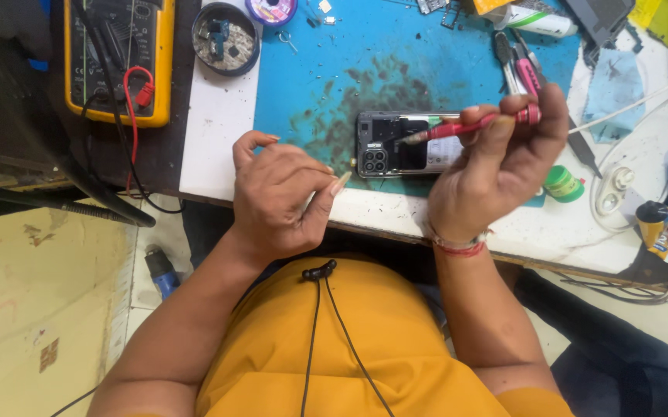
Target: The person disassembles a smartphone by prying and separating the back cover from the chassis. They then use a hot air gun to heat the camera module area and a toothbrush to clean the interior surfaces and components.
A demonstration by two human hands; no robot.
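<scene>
phone (407, 145) with back cover off, flat on blue mat (426, 62), long axis left-right, just beyond both hands. right hand (496, 166) nearer, pinching red screwdriver (469, 125), tip over phone. left hand (280, 193) curled, fingertips pinched together, just left of phone; anything held too small to tell.

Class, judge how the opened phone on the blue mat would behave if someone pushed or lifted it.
The opened phone looks flat and rigid, so it would probably slide rather than roll on the blue mat. With its back off and insides exposed, it is likely fragile. It seems light for its size.
</scene>
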